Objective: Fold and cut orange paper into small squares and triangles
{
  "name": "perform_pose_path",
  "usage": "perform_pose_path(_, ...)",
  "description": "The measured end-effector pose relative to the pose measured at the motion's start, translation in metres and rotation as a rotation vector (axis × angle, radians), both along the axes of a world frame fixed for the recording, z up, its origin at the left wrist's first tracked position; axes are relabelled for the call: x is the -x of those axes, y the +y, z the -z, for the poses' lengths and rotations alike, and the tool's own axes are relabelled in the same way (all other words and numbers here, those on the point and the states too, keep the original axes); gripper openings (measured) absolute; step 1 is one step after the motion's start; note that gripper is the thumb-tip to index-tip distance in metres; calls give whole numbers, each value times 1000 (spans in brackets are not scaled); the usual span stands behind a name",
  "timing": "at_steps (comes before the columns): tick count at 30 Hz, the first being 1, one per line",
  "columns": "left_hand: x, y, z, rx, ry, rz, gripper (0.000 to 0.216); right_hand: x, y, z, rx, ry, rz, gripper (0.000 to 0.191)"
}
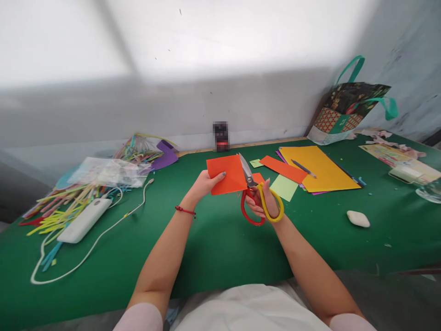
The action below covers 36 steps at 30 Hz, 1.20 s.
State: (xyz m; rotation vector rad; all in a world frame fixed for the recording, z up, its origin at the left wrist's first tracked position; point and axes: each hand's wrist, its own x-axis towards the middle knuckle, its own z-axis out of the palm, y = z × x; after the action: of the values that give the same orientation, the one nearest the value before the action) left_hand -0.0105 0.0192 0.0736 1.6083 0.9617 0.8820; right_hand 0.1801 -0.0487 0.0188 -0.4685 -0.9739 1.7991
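Observation:
My left hand pinches a sheet of orange paper by its left side, thumb on top, above the green table. In my right hand are scissors with one red and one yellow handle, the fingers through the loops. Their blades point up and away along the right edge of the sheet; whether they touch the paper I cannot tell. Just beyond the scissors lie an orange paper strip, a light green paper square and a small folded green piece.
Yellow paper tops a stack on the right, with a pen on it. A white power bank with a cable and a pile of coloured strips lie left. A patterned bag stands at back right; a white case lies nearer.

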Motion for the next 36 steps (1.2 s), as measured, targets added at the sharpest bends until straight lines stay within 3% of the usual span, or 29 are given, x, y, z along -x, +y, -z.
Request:
perform_pose_path(23,-3,-1,1,28,-15,-12,47,3,-3,-5,0,-56,56,69)
perform_pose_path(36,-10,-7,-5,148,-3,-122,42,7,-3,-9,131,-5,85,66)
